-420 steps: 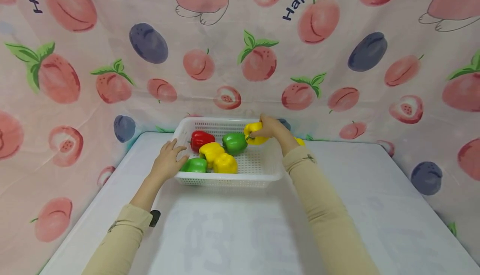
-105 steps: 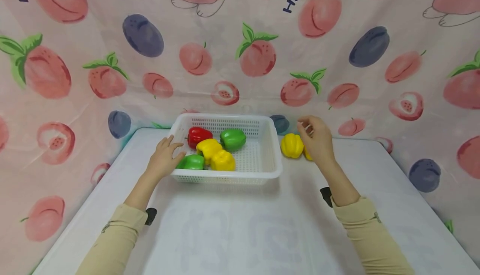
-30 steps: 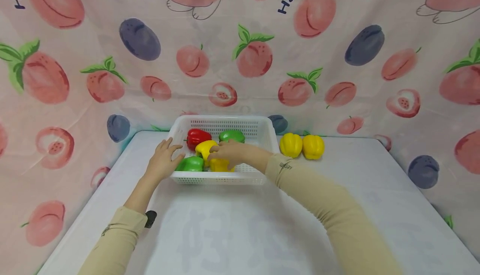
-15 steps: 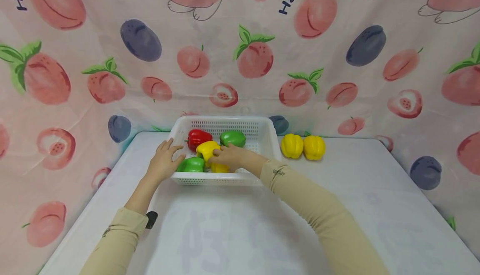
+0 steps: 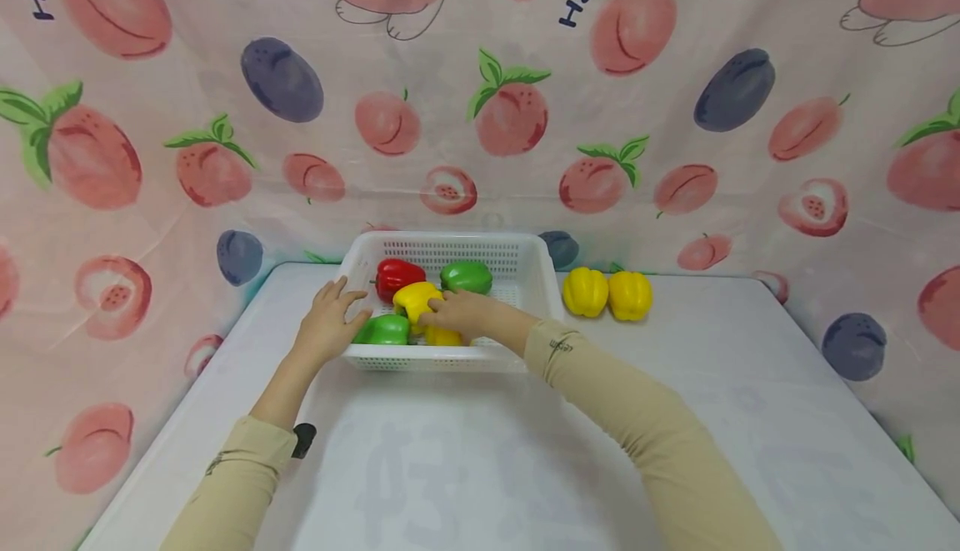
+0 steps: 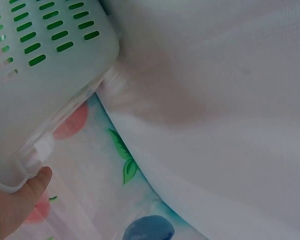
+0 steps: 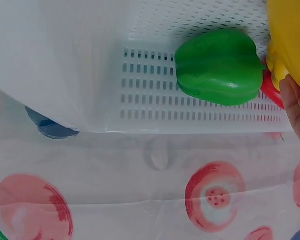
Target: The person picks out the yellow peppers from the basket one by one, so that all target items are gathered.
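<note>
A white perforated plastic basket (image 5: 480, 353) stands at the back of the table. My left hand (image 5: 327, 322) rests at its left rim, fingers spread and loosely bent; one finger lies along the rim in the left wrist view. My right hand (image 5: 474, 316) reaches inside, its fingers curled over the front yellow bell pepper (image 5: 442, 337), which it partly hides. In the right wrist view, fingertips touch that yellow pepper's side. Behind and left of it lies another yellow bell pepper (image 5: 415, 301). A red bell pepper (image 5: 400, 278) and two green bell peppers (image 5: 467, 277) share the basket.
Two yellow bell peppers (image 5: 586, 292) sit side by side on the white table (image 5: 480, 468), right of the basket. A fruit-printed cloth (image 5: 450, 101) hangs close behind the basket and along both sides.
Earlier the right hand held a yellow bell pepper at the basket's right side; two now sit on the table. The right hand has since returned to the basket. The left hand stays at the rim.
</note>
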Action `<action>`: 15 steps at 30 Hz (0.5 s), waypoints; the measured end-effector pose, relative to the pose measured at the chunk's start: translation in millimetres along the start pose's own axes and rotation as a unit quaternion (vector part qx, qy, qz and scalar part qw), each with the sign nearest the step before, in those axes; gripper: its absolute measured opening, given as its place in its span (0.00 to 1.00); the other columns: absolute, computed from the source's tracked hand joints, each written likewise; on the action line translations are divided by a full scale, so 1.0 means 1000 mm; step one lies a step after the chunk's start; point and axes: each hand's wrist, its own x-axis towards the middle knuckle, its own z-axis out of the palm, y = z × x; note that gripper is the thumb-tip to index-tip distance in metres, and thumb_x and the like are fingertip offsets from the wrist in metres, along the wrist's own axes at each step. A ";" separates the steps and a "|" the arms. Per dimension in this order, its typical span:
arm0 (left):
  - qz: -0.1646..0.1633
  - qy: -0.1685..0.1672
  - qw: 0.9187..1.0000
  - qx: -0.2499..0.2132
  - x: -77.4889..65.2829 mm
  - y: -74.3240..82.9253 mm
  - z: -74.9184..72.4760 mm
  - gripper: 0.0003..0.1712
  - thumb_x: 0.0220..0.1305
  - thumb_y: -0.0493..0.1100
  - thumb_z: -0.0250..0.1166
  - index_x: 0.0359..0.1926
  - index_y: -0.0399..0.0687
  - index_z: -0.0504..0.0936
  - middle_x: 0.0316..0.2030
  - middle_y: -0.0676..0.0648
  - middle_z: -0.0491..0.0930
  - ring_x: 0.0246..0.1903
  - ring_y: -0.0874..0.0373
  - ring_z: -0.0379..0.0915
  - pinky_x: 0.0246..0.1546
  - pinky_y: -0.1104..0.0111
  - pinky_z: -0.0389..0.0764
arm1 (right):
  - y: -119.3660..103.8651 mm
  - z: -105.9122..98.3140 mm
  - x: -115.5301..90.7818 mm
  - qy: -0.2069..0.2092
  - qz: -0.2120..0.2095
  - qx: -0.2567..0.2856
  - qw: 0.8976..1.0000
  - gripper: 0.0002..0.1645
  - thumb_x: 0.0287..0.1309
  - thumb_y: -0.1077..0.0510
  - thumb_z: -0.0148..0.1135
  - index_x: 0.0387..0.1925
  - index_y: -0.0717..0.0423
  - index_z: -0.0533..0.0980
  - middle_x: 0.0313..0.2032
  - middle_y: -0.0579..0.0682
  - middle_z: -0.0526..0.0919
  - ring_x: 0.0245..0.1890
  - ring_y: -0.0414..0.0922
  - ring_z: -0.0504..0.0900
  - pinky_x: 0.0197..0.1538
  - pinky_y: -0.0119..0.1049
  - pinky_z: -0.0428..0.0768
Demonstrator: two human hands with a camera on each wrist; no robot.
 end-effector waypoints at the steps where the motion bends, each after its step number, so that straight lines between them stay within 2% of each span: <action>1: 0.001 0.000 1.000 0.000 0.000 0.000 0.000 0.28 0.68 0.51 0.51 0.63 0.40 0.68 0.71 0.31 0.48 0.71 0.34 0.38 0.60 0.33 0.54 | 0.001 0.000 -0.001 -0.001 0.002 0.001 1.000 0.41 0.53 0.58 0.67 0.66 0.41 0.60 0.69 0.51 0.62 0.68 0.53 0.62 0.70 0.49 0.62; 11: 0.003 0.001 1.000 -0.001 -0.002 0.002 -0.001 0.28 0.68 0.50 0.51 0.63 0.40 0.68 0.71 0.30 0.47 0.70 0.33 0.38 0.60 0.32 0.54 | 0.007 -0.002 -0.011 -0.004 0.023 -0.011 1.000 0.46 0.51 0.56 0.68 0.69 0.42 0.56 0.71 0.51 0.58 0.69 0.54 0.61 0.70 0.48 0.62; 15: 0.010 0.006 1.000 0.000 -0.002 0.002 -0.002 0.28 0.68 0.50 0.51 0.63 0.39 0.69 0.70 0.30 0.49 0.70 0.32 0.39 0.60 0.32 0.55 | 0.010 0.000 -0.015 -0.006 0.034 0.004 0.999 0.47 0.51 0.56 0.68 0.69 0.43 0.55 0.72 0.51 0.57 0.70 0.54 0.59 0.71 0.49 0.61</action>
